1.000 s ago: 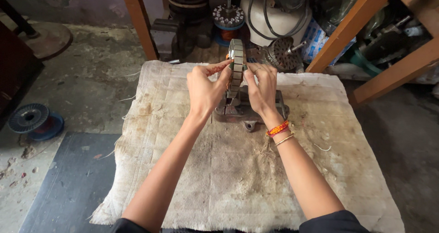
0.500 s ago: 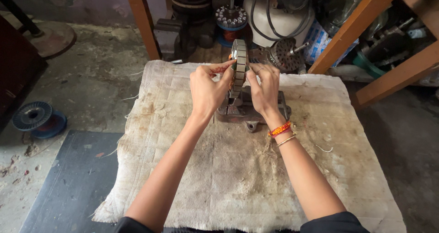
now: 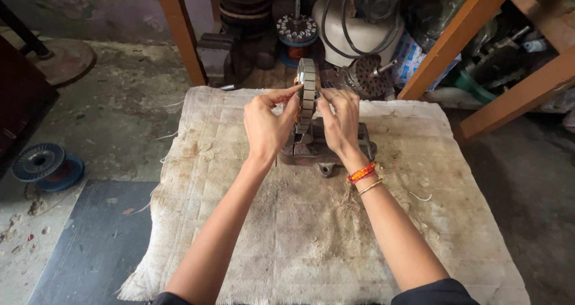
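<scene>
Grey slotted steel stator ring (image 3: pixel 308 92), upright in dark iron vise (image 3: pixel 326 152): pinched by left hand (image 3: pixel 266 128) and right hand (image 3: pixel 341 122) fingers; best kept steady, square.

Soft even daylight, faint shadows, sharp focus.

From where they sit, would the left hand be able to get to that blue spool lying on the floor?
Probably yes, with a stretch. The left hand is busy on the ringed metal core in the vise, but the blue spool lies off to that same side, past the cloth, with only bare floor between.
</scene>
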